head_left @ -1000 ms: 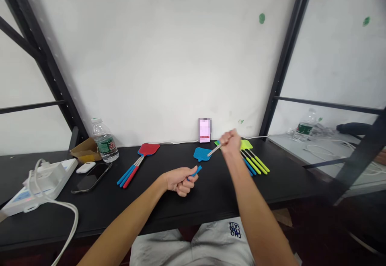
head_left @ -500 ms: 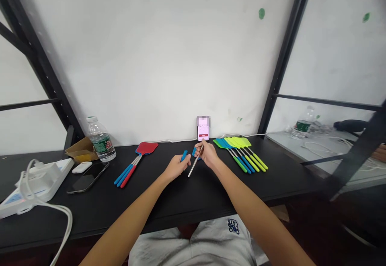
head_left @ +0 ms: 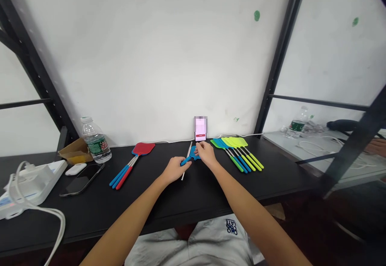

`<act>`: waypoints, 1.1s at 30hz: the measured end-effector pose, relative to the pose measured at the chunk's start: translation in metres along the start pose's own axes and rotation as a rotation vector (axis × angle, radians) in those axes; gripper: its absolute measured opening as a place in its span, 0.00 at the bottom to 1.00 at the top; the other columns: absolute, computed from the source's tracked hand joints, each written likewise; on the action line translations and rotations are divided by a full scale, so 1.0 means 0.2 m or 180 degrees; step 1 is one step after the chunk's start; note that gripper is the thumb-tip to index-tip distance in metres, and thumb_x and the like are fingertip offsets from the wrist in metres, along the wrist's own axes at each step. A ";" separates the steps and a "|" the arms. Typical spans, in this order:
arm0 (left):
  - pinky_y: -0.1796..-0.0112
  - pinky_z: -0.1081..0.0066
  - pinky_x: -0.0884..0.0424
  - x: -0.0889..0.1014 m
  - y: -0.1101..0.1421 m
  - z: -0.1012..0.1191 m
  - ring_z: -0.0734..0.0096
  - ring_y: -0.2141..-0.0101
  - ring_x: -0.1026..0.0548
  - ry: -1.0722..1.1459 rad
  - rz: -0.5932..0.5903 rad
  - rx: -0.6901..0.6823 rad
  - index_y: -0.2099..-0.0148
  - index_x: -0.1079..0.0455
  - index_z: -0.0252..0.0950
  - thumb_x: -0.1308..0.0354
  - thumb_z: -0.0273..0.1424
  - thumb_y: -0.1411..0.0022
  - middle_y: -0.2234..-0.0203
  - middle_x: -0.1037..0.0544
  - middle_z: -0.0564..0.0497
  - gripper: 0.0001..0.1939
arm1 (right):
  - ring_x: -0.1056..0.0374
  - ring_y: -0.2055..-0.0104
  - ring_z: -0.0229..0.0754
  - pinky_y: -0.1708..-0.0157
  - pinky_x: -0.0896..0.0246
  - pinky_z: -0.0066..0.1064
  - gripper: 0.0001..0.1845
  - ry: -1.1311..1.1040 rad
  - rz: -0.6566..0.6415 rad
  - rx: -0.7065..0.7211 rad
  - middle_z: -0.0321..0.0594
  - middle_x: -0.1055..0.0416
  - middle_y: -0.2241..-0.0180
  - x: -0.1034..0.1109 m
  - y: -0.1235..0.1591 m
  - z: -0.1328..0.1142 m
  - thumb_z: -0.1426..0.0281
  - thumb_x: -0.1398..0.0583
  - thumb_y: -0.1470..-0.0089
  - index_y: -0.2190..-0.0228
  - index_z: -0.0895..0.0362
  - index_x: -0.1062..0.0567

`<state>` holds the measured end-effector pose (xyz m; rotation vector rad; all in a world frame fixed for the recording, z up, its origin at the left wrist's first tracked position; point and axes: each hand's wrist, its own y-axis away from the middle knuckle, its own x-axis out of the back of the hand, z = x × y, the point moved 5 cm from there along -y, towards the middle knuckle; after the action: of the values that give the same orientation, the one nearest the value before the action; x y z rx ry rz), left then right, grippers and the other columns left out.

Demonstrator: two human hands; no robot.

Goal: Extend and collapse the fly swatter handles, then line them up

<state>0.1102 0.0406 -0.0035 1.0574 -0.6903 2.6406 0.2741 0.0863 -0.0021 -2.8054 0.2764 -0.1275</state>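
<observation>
Both bare forearms point(head_left: 135, 217) extend forward and converge; the left hand point(head_left: 175, 169) is curled in a grip; the right hand point(head_left: 206, 153), half-curled, lies slightly farther forward.

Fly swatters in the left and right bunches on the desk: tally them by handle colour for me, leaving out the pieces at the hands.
Blue handles: 4
Yellow handles: 3
Green handle: 1
Red handle: 1
Total: 9

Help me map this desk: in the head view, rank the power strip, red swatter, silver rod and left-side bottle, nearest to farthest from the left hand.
From the left hand:
1. Silver rod, immediately beside it.
2. Red swatter, to its left.
3. Left-side bottle, farther left.
4. Power strip, farthest left.
</observation>
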 end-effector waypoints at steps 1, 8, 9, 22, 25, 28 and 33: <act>0.76 0.75 0.49 0.00 0.00 0.00 0.77 0.79 0.44 0.0005 0.0015 0.0008 0.80 0.42 0.35 0.49 0.46 0.43 0.84 0.43 0.58 0.22 | 0.30 0.76 0.39 0.73 0.33 0.30 0.11 -0.0251 0.0004 -0.0195 0.39 0.28 0.76 0.01 -0.01 0.01 0.63 0.42 0.47 0.76 0.56 0.30; 0.75 0.74 0.46 0.01 0.00 0.00 0.76 0.79 0.40 0.0107 0.0047 0.0153 0.79 0.37 0.35 0.49 0.49 0.44 0.84 0.38 0.57 0.23 | 0.27 0.62 0.44 0.60 0.33 0.33 0.16 -0.1813 -0.0306 -0.1273 0.49 0.25 0.69 0.05 -0.02 0.00 0.58 0.45 0.43 0.73 0.57 0.30; 0.75 0.74 0.46 0.01 0.01 0.00 0.75 0.79 0.40 0.0129 0.0050 0.0169 0.78 0.36 0.35 0.48 0.49 0.44 0.84 0.37 0.56 0.23 | 0.28 0.58 0.45 0.58 0.34 0.34 0.18 -0.1893 -0.0380 -0.1325 0.50 0.25 0.65 0.06 -0.02 -0.01 0.55 0.46 0.43 0.71 0.57 0.30; 0.73 0.74 0.41 0.02 0.00 -0.02 0.72 0.76 0.32 0.0273 0.0019 0.0203 0.75 0.31 0.34 0.49 0.49 0.42 0.80 0.29 0.54 0.23 | 0.41 0.41 0.46 0.47 0.45 0.42 0.31 -0.2341 -0.1156 -0.1346 0.47 0.31 0.50 0.05 0.05 -0.11 0.44 0.54 0.46 0.58 0.53 0.27; 0.73 0.74 0.41 0.02 0.00 -0.02 0.71 0.76 0.32 0.0265 0.0012 0.0217 0.75 0.31 0.34 0.49 0.49 0.42 0.81 0.28 0.54 0.23 | 0.40 0.43 0.47 0.49 0.43 0.41 0.32 -0.2369 -0.1155 -0.1369 0.48 0.30 0.52 0.05 0.05 -0.12 0.44 0.53 0.47 0.58 0.53 0.26; 0.73 0.74 0.41 0.02 -0.01 -0.02 0.71 0.76 0.32 0.0273 -0.0004 0.0207 0.75 0.31 0.34 0.49 0.49 0.42 0.81 0.28 0.54 0.23 | 0.38 0.44 0.47 0.51 0.40 0.39 0.32 -0.2464 -0.1172 -0.1426 0.50 0.29 0.53 0.04 0.06 -0.11 0.44 0.53 0.47 0.58 0.55 0.27; 0.73 0.74 0.41 0.02 -0.01 -0.02 0.71 0.76 0.32 0.0310 0.0010 0.0236 0.76 0.31 0.34 0.48 0.49 0.42 0.80 0.28 0.53 0.23 | 0.32 0.50 0.49 0.54 0.35 0.40 0.30 -0.2681 -0.1217 -0.1327 0.55 0.28 0.55 0.04 0.05 -0.12 0.46 0.51 0.45 0.61 0.60 0.28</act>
<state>0.1059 0.0435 -0.0032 0.9396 -0.5788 2.7187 0.2765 0.0674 0.0178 -2.9559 -0.4809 1.1086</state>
